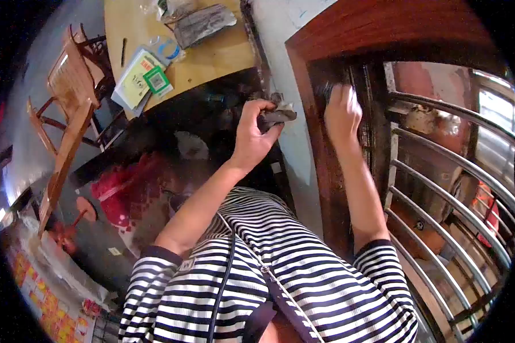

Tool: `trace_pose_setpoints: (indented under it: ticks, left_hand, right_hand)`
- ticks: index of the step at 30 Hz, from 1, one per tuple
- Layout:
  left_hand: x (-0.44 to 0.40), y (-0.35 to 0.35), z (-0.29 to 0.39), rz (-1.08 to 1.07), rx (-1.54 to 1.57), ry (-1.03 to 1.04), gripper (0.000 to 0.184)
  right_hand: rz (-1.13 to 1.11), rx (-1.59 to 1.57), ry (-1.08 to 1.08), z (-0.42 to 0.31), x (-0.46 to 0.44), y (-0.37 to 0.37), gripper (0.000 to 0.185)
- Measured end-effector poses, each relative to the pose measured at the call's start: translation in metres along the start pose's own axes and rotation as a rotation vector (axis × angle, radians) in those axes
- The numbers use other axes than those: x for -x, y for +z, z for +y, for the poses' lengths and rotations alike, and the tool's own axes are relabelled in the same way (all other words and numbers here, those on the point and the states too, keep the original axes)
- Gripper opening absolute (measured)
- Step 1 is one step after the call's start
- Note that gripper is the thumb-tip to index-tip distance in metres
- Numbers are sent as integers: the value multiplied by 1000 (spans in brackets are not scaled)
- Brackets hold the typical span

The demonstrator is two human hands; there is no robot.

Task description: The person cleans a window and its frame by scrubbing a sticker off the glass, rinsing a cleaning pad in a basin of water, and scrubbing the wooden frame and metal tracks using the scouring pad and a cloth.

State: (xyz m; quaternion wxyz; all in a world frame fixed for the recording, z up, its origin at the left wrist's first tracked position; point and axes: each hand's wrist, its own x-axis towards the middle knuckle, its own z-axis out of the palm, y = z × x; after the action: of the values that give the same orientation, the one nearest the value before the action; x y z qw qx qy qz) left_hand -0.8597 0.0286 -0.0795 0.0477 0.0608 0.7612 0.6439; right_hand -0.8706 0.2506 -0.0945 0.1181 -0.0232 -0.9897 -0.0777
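My left hand (253, 137) is closed, thumb and fingers pinching a crumpled grey-brown rag or piece of paper (278, 115); which of the two I cannot tell. It is held up in front of the pale wall (294, 108). My right hand (343, 111) is raised at the reddish-brown wooden frame (317, 137). Its fingers are curled and smeared by motion. A small dark thing (325, 90) shows beside the knuckles, too blurred to name.
Metal bars (440, 188) run along the right. A yellow table (212, 68) at the back bears papers (136, 83), a green card (157, 81), a plastic bottle (167, 48) and a grey package (205, 26). A wooden chair (68, 74) stands left, near red cloth (126, 191).
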Motion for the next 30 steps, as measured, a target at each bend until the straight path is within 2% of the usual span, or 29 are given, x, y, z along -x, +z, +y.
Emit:
trace_pose_setpoints:
  ticks: [1,2,4,5,6,7,8,9,10,11,12,13,14,17,21,23,25,27,30]
  left_hand:
    - [3,-3,-1,-19,-31,-15,37]
    - [4,-5,-6,-39,13,-71,38]
    - [3,-15,-38,7,-142,-6,39]
    - [5,-21,-60,29,-214,17,39]
    - [3,-31,-90,71,-282,16,40]
    - [-1,-43,-116,114,-296,-181,40]
    - [-4,-55,-174,189,-322,-230,41]
    - [-15,-72,-184,231,-418,-315,42]
    - [-25,-92,-239,264,-381,-323,43]
    - [-43,-105,-231,311,-516,-288,43]
    - [-58,-120,-273,378,-547,-266,42]
    - [-79,-131,-266,385,-523,-223,41]
    - [-93,-140,-265,417,-670,-166,41]
    - [-120,-154,-295,317,-826,-95,45]
    - [-95,-114,-352,38,-984,-80,44]
    - [-70,-83,-340,-328,-611,-297,40]
    - [-49,-51,-314,-513,-435,-331,39]
    - [-21,-22,-306,-237,-415,-234,40]
    - [-19,-22,-267,-209,-330,-350,38]
  right_hand:
    - [-37,-1,34,-4,-27,-3,9]
    - [-55,1,90,-12,-42,0,8]
    - [-108,-6,167,-17,-50,7,10]
    - [-56,13,79,-11,-41,6,14]
    - [-83,-3,69,-6,-31,3,17]
    - [-99,-16,58,-4,-27,3,21]
    - [-137,7,60,-5,-26,-1,32]
    - [-137,21,61,-2,-25,4,38]
    - [-50,53,36,-8,-28,2,28]
    - [42,82,4,-14,-34,-3,19]
    - [-14,114,37,-15,-34,-2,26]
    - [-8,146,50,-14,-33,3,30]
    - [-10,171,42,-11,-30,5,32]
    - [-119,174,80,-8,-29,7,42]
    - [-75,207,21,-3,-25,14,43]
    - [-124,190,55,-4,-23,9,42]
    - [-183,153,140,-9,-28,4,39]
    - [-224,100,142,-10,-27,-1,40]
    - [-170,92,67,-5,-21,-1,42]
